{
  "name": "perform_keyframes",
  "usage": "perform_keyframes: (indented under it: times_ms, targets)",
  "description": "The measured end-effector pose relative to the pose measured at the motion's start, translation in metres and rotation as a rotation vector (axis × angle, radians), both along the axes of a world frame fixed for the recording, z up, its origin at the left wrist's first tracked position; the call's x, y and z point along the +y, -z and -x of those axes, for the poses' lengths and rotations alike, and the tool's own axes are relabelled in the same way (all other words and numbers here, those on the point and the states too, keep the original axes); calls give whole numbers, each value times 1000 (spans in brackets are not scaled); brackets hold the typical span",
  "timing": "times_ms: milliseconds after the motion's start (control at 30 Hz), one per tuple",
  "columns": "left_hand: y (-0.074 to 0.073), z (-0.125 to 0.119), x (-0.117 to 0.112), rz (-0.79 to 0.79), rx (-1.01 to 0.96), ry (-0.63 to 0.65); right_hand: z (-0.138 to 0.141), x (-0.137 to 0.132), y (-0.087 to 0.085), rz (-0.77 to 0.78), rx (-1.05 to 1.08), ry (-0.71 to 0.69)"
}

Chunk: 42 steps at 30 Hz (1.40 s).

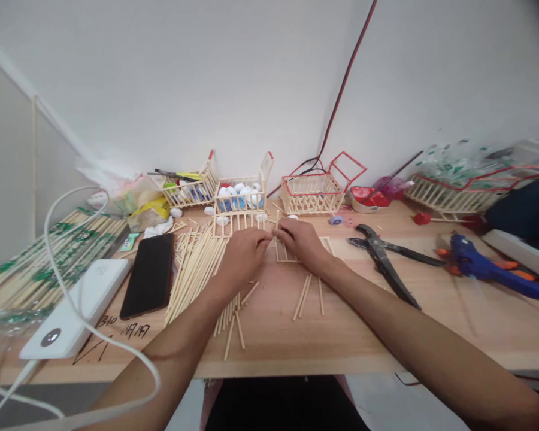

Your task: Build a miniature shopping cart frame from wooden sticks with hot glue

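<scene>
My left hand point(248, 254) and my right hand point(304, 244) meet over the middle of the table, fingers pinched close together. Between the fingertips, a thin wooden stick point(277, 216) stands up, apparently gripped by my right hand. What my left fingers hold is hidden. Under my right hand lies a small stick frame point(288, 261), partly covered. A fan of loose wooden sticks point(197, 269) spreads beside and under my left forearm. Several short cut sticks point(300, 297) lie nearer me, close to my right wrist.
Behind the hands stand stick-built carts, one holding white and blue caps point(240, 197), another red-rimmed point(314, 194). Black cutting pliers point(381, 257) and a blue glue gun point(489, 266) lie right. A phone point(148, 275), white power bank point(78, 305) with cable, and packaged chopsticks point(49, 257) are left.
</scene>
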<state>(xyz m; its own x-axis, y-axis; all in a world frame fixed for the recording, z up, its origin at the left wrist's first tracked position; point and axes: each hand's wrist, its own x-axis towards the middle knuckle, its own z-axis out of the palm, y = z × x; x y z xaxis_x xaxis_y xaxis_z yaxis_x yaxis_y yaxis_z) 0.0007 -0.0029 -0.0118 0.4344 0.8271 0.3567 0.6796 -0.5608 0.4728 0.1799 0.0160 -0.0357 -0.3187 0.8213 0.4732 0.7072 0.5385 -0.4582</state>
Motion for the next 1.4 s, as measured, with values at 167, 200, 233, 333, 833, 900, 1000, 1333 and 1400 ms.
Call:
perform_keyframes:
  times_ms: [167,200,233,333,833,900,1000,1333,1400]
  targets:
    - [-5,1,1,-22,-62,-52,1,0,-1,-8,2,-5]
    - [-5,1,1,-21,-81,-58,1,0,-1,-9,5,-6]
    - [-5,1,1,-19,-101,-63,1,-1,-2,-10,11,-8]
    - [-5,1,3,-10,-153,-73,1,-1,-2,-8,20,-14]
    - [-2,1,6,2,-128,-83,1,0,-2,0,9,-12]
    - [-2,2,6,2,-124,-81,1,0,-2,-1,3,-11]
    - [-2,2,7,-9,-110,-78,1,-1,-3,4,-1,-7]
    - [0,3,7,-7,-120,-65,1,-1,-3,33,-4,1]
    - [1,3,7,-11,-110,-62,1,-1,-3,31,-2,0]
